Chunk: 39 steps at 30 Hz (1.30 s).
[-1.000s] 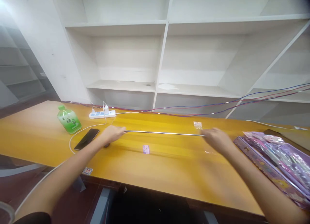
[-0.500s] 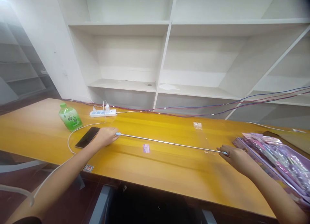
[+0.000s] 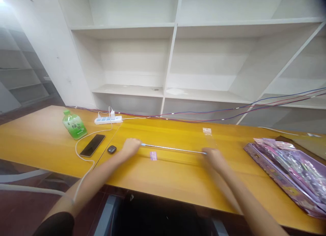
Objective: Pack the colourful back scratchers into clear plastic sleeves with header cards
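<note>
A thin silver telescopic rod (image 3: 174, 149) with light blue parts at both ends stretches between my hands above the desk. My left hand (image 3: 131, 147) is closed round its left end. Its right end is in the closed fingers of my right hand (image 3: 214, 156), which is blurred by motion. Below the rod, nearer my left hand, a small pink-and-purple card (image 3: 153, 156) lies on the desk. Beyond my right hand lies a clear plastic wrapper with a white header (image 3: 207, 131).
To the left are a green-tea bottle (image 3: 74, 124), a phone (image 3: 92, 145), a small black device (image 3: 111, 149) and a power strip (image 3: 108, 119) with a white cable. A purple box (image 3: 272, 176) of wrapped items sits at right. Shelves (image 3: 132, 89) stand behind the desk.
My hands have come closer together, and the rod between them is shorter. My left hand moved right, uncovering the small black device; my right hand moved left.
</note>
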Available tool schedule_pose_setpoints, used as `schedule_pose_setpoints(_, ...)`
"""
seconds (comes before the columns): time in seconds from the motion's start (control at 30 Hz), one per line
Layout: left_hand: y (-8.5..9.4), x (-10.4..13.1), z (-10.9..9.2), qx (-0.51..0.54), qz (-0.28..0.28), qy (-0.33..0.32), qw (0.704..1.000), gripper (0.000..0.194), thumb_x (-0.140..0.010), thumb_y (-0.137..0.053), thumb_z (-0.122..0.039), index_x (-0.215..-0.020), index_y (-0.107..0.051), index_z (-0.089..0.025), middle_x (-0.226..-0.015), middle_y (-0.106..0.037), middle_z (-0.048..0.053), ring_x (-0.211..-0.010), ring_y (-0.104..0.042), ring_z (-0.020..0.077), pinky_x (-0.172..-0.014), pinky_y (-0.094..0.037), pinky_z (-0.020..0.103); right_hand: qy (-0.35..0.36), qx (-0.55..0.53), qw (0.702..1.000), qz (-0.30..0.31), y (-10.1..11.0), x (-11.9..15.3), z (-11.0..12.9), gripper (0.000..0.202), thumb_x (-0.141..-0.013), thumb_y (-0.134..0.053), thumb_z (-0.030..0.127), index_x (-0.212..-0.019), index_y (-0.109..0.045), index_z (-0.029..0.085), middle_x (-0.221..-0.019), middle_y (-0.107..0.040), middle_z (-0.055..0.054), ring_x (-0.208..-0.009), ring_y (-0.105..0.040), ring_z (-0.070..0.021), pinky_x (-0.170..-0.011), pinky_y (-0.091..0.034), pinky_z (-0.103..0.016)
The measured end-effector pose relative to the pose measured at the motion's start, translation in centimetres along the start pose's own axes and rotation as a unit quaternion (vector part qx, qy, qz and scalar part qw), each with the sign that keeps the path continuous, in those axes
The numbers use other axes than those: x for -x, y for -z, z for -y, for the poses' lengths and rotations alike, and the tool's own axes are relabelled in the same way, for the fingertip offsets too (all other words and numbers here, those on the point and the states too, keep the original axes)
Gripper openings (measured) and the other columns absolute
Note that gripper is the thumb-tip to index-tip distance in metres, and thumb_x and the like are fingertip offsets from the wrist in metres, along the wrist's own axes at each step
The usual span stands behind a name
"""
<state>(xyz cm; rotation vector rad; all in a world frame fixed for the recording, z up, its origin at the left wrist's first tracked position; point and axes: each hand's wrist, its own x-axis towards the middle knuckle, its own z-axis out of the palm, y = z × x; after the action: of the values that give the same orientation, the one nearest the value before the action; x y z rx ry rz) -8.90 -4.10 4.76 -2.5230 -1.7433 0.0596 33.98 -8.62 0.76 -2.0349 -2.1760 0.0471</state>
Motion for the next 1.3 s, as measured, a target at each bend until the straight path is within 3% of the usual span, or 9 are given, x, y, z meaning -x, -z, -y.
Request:
schedule_pose_setpoints(0.1,-0.5,-2.4,-5.9,0.013,0.018,-0.028,0.999,0.014,-0.091,-0.066,-0.021,-0.092,-0.079,-0.016,-0.091,-0.077,0.018,-0.091,-0.076,0.0258,-0.080,-0.055,0.030,0.033,0.021,0.999,0.026,-2.0,-1.8,10.2,0.025,-0.093,-0.046,0.006,-0.089,-0.069,0.016,-0.087,-0.074,-0.011,-0.075,-0.064,-0.0168,-0.066,-0.034,-0.025)
schedule_pose_setpoints(0.13,-0.6,-3.0,-7.1,0.014,0.023,-0.033,0.999,0.013,-0.090,-0.069,-0.023,-0.093,-0.079,-0.016,-0.091,-0.077,0.019,-0.092,-0.076,0.0261,-0.081,-0.055,0.030,0.039,0.024,0.999,0.029,-2.6,-2.2,12.5,0.026,-0.094,-0.046,0.006,-0.092,-0.069,0.015,-0.089,-0.074,-0.011,-0.075,-0.064,-0.0168,-0.065,-0.033,-0.026)
schedule_pose_setpoints(0.2,-0.7,-3.4,-8.2,0.013,0.032,-0.039,0.999,0.014,-0.088,-0.073,-0.026,-0.094,-0.080,-0.015,-0.093,-0.077,0.020,-0.094,-0.076,0.0273,-0.084,-0.056,0.032,0.053,0.027,0.998,0.033,-3.4,-2.8,14.8,0.026,-0.097,-0.046,0.006,-0.094,-0.070,0.016,-0.091,-0.073,-0.011,-0.076,-0.065,-0.0171,-0.064,-0.031,-0.026)
schedule_pose_setpoints(0.4,-1.0,-2.5,-7.1,0.009,0.051,-0.037,0.998,0.022,-0.089,-0.073,-0.031,-0.102,-0.080,-0.015,-0.098,-0.076,0.022,-0.102,-0.075,0.0305,-0.090,-0.056,0.036,0.074,0.038,0.996,0.041,-2.8,-2.7,13.7,0.029,-0.099,-0.044,0.008,-0.098,-0.072,0.017,-0.097,-0.074,-0.011,-0.084,-0.068,-0.0202,-0.064,-0.030,-0.028)
schedule_pose_setpoints(0.73,-1.1,-2.0,-7.2,0.015,0.042,-0.037,0.998,0.019,-0.090,-0.072,-0.028,-0.099,-0.080,-0.014,-0.096,-0.076,0.022,-0.097,-0.076,0.0287,-0.088,-0.057,0.035,0.081,0.061,0.994,0.043,-0.8,-2.0,14.8,0.025,-0.103,-0.047,0.022,-0.099,-0.072,0.019,-0.102,-0.074,-0.010,-0.090,-0.069,-0.0209,-0.068,-0.036,-0.027)
schedule_pose_setpoints(1.13,-1.4,-1.4,-6.4,-0.008,0.033,-0.081,0.996,0.021,-0.094,-0.058,-0.013,-0.096,-0.078,-0.014,-0.093,-0.077,0.020,-0.093,-0.077,0.0289,-0.082,-0.057,0.035,0.119,0.096,0.986,0.069,-0.3,-0.8,14.7,0.025,-0.104,-0.042,0.015,-0.100,-0.067,0.020,-0.096,-0.072,-0.007,-0.080,-0.067,-0.0168,-0.061,-0.029,-0.028)
schedule_pose_setpoints(1.23,-1.5,-0.4,-4.5,-0.015,0.023,-0.092,0.995,0.021,-0.094,-0.057,-0.014,-0.098,-0.077,-0.015,-0.093,-0.078,0.018,-0.093,-0.077,0.0284,-0.080,-0.056,0.034,0.128,0.122,0.983,0.045,-0.5,0.9,13.1,0.021,-0.100,-0.044,0.012,-0.100,-0.064,0.019,-0.092,-0.070,-0.007,-0.074,-0.065,-0.0164,-0.059,-0.028,-0.028)
schedule_pose_setpoints(1.3,-1.2,0.6,-1.7,-0.026,0.012,-0.078,0.997,0.024,-0.095,-0.053,-0.013,-0.101,-0.077,-0.015,-0.092,-0.078,0.019,-0.092,-0.077,0.0294,-0.079,-0.055,0.035,0.129,0.134,0.982,0.018,-0.3,2.1,9.6,0.019,-0.098,-0.046,0.012,-0.095,-0.063,0.020,-0.087,-0.069,-0.006,-0.071,-0.064,-0.0170,-0.058,-0.028,-0.028)
